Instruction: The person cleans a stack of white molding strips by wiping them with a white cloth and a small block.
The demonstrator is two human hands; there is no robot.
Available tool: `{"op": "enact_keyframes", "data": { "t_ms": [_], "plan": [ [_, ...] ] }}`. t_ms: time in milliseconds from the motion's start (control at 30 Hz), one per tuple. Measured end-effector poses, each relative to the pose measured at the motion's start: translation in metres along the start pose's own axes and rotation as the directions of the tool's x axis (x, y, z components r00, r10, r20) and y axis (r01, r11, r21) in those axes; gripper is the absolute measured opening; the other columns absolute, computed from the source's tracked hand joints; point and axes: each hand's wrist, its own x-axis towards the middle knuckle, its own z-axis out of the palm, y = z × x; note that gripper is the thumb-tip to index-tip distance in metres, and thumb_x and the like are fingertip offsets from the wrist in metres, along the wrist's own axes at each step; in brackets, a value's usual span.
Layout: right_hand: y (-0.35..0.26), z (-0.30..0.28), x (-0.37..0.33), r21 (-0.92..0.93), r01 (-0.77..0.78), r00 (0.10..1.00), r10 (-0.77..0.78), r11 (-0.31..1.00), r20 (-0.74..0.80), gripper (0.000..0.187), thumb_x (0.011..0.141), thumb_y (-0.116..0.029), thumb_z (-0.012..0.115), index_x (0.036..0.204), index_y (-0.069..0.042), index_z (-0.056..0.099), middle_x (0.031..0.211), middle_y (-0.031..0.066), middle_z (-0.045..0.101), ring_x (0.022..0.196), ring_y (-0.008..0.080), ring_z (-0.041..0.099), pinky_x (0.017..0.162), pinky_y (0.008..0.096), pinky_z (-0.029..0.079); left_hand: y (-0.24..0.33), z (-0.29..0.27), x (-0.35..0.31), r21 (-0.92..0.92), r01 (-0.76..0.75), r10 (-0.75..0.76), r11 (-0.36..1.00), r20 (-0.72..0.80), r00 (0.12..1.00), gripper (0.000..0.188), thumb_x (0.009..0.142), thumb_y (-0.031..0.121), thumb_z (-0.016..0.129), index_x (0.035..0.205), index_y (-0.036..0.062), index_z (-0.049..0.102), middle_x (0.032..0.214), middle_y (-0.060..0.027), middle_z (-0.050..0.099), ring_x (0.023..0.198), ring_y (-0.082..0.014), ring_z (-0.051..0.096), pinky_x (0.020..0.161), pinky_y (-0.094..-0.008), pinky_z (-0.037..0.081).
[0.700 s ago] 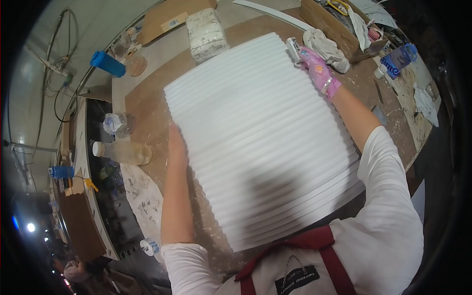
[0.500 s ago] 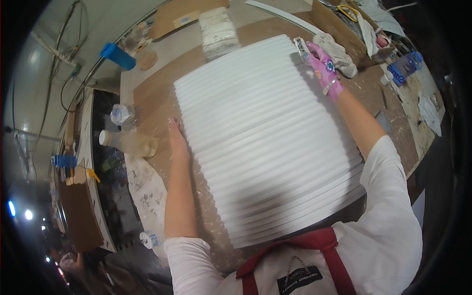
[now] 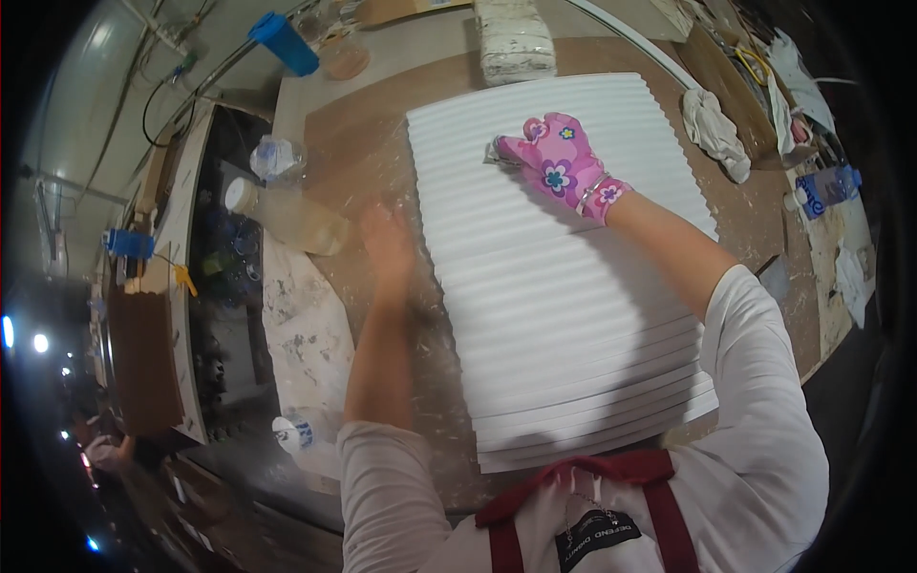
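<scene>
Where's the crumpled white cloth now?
In the head view, the crumpled white cloth lies upper right, between the white ridged sheet stack and the brown cardboard box.

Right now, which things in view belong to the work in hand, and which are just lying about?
In use:
white ridged sheets, below the gloved right hand
small object in that hand, kind unclear

Apparently lying about:
blue bottle, upper left
crumpled white cloth
bottle with yellowish contents
whitish block
</scene>
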Motion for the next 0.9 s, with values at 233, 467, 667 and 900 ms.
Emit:
{"op": "enact_keyframes", "data": {
  "t_ms": [233, 467, 667, 900],
  "plan": [
    [-0.058, 0.034, 0.019, -0.649, 0.443, 0.895, -0.253, 0.618, 0.368, 0.024, 0.097, -0.031, 0.047, 0.103, -0.017, 0.065, 0.098, 0.0136, 0.063, 0.086, 0.0295, 0.065, 0.076, 0.0421, 0.049, 0.003, -0.001, 0.001, 0.097, -0.049, 0.048, 0.994, 0.017, 0.999, 0.047, 0.1, 0.028, 0.049, 0.137, 0.0002, 0.046, 0.142, -0.0209, 0.047, 0.132, -0.0376, 0.042, 0.109, -0.0488, 0.034],
    [-0.051, 0.028, 0.013, -0.564, 0.353, 0.932, -0.336, 0.747, 0.138, 0.025, 0.096, -0.037, 0.047, 0.095, -0.021, 0.067, 0.089, 0.0087, 0.061, 0.085, 0.029, 0.06, 0.08, 0.0378, 0.048, -0.002, 0.007, 0.001, 0.244, -0.148, 0.164, 0.958, -0.045, 0.985, 0.042, 0.098, 0.027, 0.05, 0.13, -0.0009, 0.054, 0.126, -0.0219, 0.058, 0.118, -0.0373, 0.053, 0.103, -0.0498, 0.039],
    [0.064, -0.025, -0.03, -0.458, 0.301, 0.945, -0.328, 0.837, 0.022, 0.026, 0.095, -0.033, 0.062, 0.101, -0.009, 0.071, 0.091, 0.0086, 0.066, 0.077, 0.0189, 0.066, 0.071, 0.0331, 0.054, 0.005, -0.003, 0.001, 0.104, -0.155, 0.161, 0.982, -0.058, 0.985, 0.041, 0.096, 0.018, 0.052, 0.13, -0.0047, 0.051, 0.125, -0.025, 0.056, 0.116, -0.0406, 0.052, 0.101, -0.049, 0.04],
    [0.136, -0.186, -0.093, -0.136, -0.404, 0.863, 0.328, 0.904, -0.383, 0.025, 0.085, -0.015, 0.062, 0.11, -0.014, 0.065, 0.091, 0.0102, 0.066, 0.084, 0.0279, 0.065, 0.075, 0.0409, 0.054, -0.002, 0.003, 0.0, 0.176, -0.151, 0.145, 0.973, 0.046, 0.988, 0.046, 0.1, 0.025, 0.046, 0.137, -0.0013, 0.046, 0.136, -0.0249, 0.051, 0.125, -0.041, 0.047, 0.108, -0.0489, 0.034]
  ]
}}
